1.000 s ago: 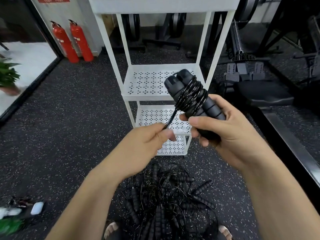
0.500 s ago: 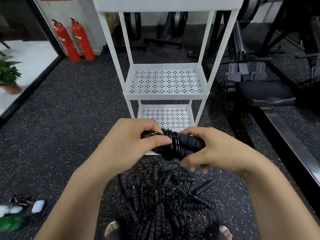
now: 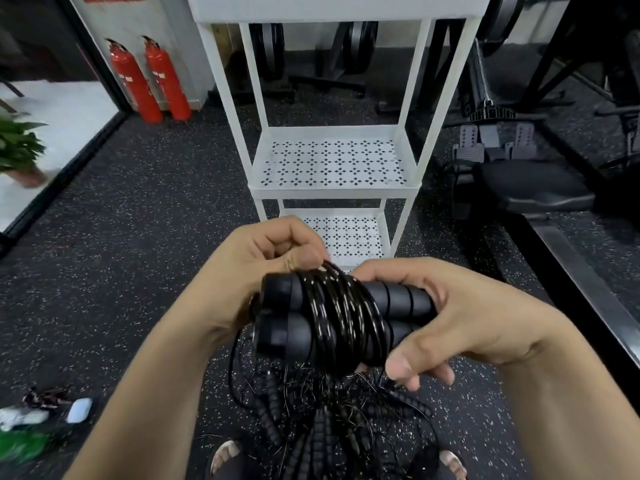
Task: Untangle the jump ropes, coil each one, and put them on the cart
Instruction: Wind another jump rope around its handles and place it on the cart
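A black jump rope (image 3: pixel 341 315) lies across my hands, its cord wound tightly round its two ribbed handles, which sit side by side. My right hand (image 3: pixel 446 320) grips the handles from the right. My left hand (image 3: pixel 263 268) pinches the cord's end at the top of the winding. Below, on the floor between my feet, lies a tangled pile of black jump ropes (image 3: pixel 332 420) with several ribbed handles. The white cart (image 3: pixel 332 192) stands just ahead, its perforated middle and lower shelves bare.
Two red fire extinguishers (image 3: pixel 149 81) stand at the back left by a wall. Black gym machines and a padded seat (image 3: pixel 533 188) fill the right side. A potted plant (image 3: pixel 17 150) sits at far left. Small litter (image 3: pixel 48 408) lies on the speckled floor at lower left.
The wound rope came down from in front of the middle shelf to a level below the lower shelf and turned horizontal. My left hand moved onto the winding's top.
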Action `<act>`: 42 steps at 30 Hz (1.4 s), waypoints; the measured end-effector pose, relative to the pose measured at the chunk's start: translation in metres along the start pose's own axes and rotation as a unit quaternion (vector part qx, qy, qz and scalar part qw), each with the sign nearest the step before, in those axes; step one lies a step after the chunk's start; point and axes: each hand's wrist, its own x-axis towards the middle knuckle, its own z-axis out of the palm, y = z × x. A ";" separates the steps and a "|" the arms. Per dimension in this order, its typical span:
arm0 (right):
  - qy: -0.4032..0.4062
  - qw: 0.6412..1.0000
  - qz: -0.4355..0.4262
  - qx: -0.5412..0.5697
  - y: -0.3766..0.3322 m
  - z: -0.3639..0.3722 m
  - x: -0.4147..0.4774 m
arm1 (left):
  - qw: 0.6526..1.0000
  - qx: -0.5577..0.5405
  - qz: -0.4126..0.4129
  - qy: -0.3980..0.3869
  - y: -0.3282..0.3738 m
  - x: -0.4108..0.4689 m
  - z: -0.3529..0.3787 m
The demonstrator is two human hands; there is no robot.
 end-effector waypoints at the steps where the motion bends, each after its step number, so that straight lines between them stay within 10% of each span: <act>1: 0.006 1.000 -0.020 0.009 0.001 0.000 0.001 | 1.000 -0.020 -0.011 0.013 -0.005 0.003 0.002; 13: 0.232 0.947 -0.181 0.127 0.008 -0.003 0.019 | 0.989 0.099 -0.100 0.045 -0.013 0.008 0.046; 20: 0.450 0.888 -0.085 0.036 0.021 -0.025 0.018 | 0.933 0.338 -0.107 -0.064 -0.006 0.003 0.043; 42: 0.116 0.988 0.067 -0.080 0.003 0.003 0.012 | 0.985 0.165 0.021 0.053 0.011 -0.004 -0.003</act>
